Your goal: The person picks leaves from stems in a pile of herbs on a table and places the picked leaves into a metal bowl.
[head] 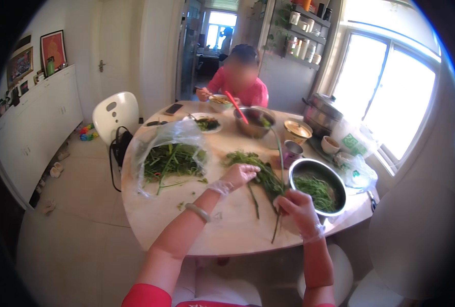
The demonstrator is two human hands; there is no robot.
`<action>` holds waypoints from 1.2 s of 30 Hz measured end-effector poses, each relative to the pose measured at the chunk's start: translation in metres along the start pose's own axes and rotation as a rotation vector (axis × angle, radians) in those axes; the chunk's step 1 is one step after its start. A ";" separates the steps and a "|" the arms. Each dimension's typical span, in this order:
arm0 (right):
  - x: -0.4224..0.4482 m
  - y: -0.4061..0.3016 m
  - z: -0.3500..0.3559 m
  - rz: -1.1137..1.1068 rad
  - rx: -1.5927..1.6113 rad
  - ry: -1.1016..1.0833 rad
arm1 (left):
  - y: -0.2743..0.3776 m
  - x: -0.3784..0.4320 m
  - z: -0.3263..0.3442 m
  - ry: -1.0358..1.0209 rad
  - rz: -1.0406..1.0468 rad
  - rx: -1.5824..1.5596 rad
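Observation:
Both my hands wear thin clear plastic gloves over the round table (166,234). My right hand (297,210) is closed on long green stems (280,169), whose lower ends stick out below the fist. My left hand (241,177) is at the near edge of a heap of leafy greens (264,174); whether its fingers pinch any of them cannot be made out. To the right of the heap, a metal bowl (338,207) holds thin green stems. A clear plastic bag (162,134) lies open on the left with more leafy greens (177,159) inside.
Across the table a person in pink (250,90) holds chopsticks over a bowl (221,104). Nearby are a plate of greens (214,128), a steel basin (252,130) with a red-handled utensil, a lidded pot (297,130), a cup (292,151), a steamer (322,115) and a phone (173,109).

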State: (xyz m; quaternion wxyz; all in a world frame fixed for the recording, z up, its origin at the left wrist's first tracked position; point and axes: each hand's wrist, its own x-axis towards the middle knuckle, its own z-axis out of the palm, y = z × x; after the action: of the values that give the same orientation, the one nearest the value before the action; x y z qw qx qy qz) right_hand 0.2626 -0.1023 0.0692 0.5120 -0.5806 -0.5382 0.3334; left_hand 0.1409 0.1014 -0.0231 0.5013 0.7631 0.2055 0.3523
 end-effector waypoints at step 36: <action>0.123 0.107 0.131 0.037 0.325 0.066 | 0.008 -0.087 -0.043 0.564 0.132 0.112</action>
State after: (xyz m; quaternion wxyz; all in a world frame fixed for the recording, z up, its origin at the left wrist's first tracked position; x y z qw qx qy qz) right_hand 0.1941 0.0587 -0.0462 0.6104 -0.5106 -0.4491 0.4062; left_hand 0.0504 0.0665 -0.0335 0.3577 0.6733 0.3058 0.5703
